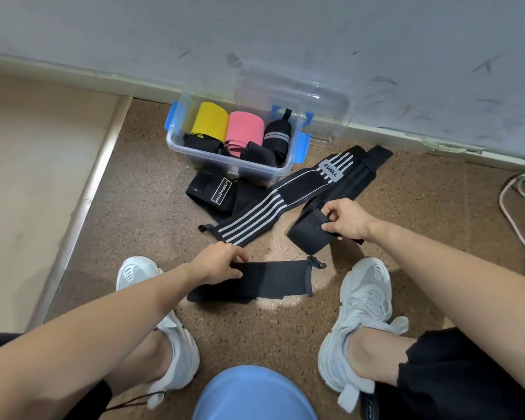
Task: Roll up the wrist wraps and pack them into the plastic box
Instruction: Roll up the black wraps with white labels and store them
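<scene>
A plain black wrist wrap [273, 281] lies flat on the floor between my shoes; my left hand [222, 263] pinches its left end. My right hand [346, 221] pinches the edge of a second black wrap [308, 234], partly folded, further right. A black wrap with grey stripes [273, 204] lies stretched diagonally behind them. Another black wrap with a white label [214, 192] sits against the clear plastic box [288, 169]. The box holds a yellow roll [209, 121], a pink roll [244, 128] and several black rolls.
The box's clear lid [294, 98] leans against the grey wall behind it. White cables [519, 207] lie on the floor at the far right. My white shoes [364, 313] flank the work spot, and a blue rounded object [252, 395] sits at the bottom edge.
</scene>
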A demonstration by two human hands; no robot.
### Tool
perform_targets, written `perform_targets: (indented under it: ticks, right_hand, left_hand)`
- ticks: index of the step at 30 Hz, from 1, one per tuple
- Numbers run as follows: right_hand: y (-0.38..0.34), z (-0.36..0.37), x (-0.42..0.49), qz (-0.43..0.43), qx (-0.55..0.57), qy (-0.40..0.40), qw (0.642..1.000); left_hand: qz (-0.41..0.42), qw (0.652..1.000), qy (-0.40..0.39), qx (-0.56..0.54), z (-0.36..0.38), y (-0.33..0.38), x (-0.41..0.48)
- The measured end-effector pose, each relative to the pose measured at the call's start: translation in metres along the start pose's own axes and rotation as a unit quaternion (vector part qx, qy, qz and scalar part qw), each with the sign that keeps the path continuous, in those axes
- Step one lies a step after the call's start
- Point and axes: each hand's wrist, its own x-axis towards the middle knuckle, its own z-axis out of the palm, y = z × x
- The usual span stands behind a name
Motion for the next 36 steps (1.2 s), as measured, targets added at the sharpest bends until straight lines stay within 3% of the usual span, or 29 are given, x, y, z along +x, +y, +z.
perform_targets:
  ticks: [6,13,17,21,25,30,32,33,36]
  right_hand:
    - [-0.009,0.022,0.0,-0.053,0.023,-0.005,0.998]
    - [-0.035,0.037,-0.004,-0.163,0.007,-0.013,0.987]
    - [-0.056,0.033,-0.014,-0.149,0.037,-0.027,0.988]
    - [-0.074,0.022,-0.025,-0.097,0.159,-0.103,0.977]
    - [-0.086,0.004,-0.027,-0.175,0.088,-0.069,0.978]
    - [-0.094,-0.005,-0.028,-0.196,-0.015,-0.024,0.98]
    - [-0.093,-0.007,-0.028,-0.203,-0.1,0.01,0.974]
    - [-0.092,-0.009,-0.028,-0.207,-0.145,0.028,0.967]
    - [-0.081,-0.015,-0.022,-0.205,-0.199,0.017,0.958]
  left_hand:
    - [-0.032,0.991,0.116,-0.064,-0.017,-0.011,-0.01]
    - [-0.128,0.98,0.129,-0.076,-0.049,-0.037,-0.026]
    - [-0.122,0.975,0.154,-0.106,-0.086,-0.033,-0.037]
    - [-0.091,0.981,0.163,-0.046,-0.121,-0.017,-0.058]
    - [-0.105,0.966,0.237,-0.008,-0.154,-0.004,-0.089]
    - [-0.132,0.925,0.354,-0.038,-0.155,0.008,-0.115]
    - [-0.1,0.933,0.331,-0.098,-0.137,0.014,-0.112]
    - [-0.075,0.946,0.277,-0.147,-0.125,0.017,-0.109]
    - [-0.018,0.962,0.016,-0.272,-0.093,0.028,-0.099]
